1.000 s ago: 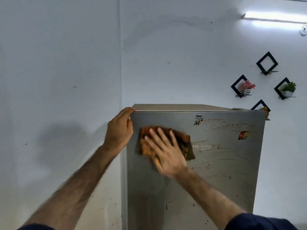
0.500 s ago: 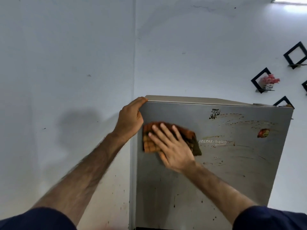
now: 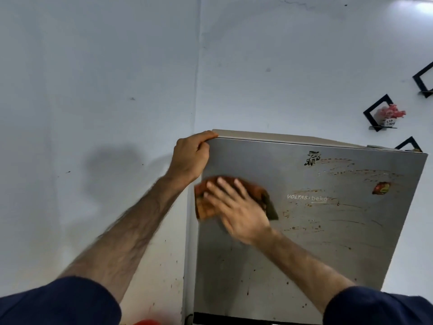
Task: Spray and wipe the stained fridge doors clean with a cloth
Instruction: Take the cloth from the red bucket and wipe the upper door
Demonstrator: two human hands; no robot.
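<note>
The grey steel fridge door [image 3: 328,242] fills the lower right, streaked with brown stains on its right half around the brand lettering. My right hand [image 3: 236,207] lies flat with spread fingers on an orange-brown cloth [image 3: 203,207], pressing it against the door's upper left part; the cloth reaches the door's left edge. My left hand [image 3: 191,158] grips the door's top left corner, fingers curled over the top edge.
White walls meet in a corner just left of the fridge. Black diamond wall shelves hang at the right, one with a pink flower pot [image 3: 389,116]. A small red sticker [image 3: 381,188] sits on the door. Something red [image 3: 146,322] shows at the bottom edge.
My right hand has slid the cloth leftward across the door to its left edge. The view has shifted left and down; my left hand keeps its hold on the corner.
</note>
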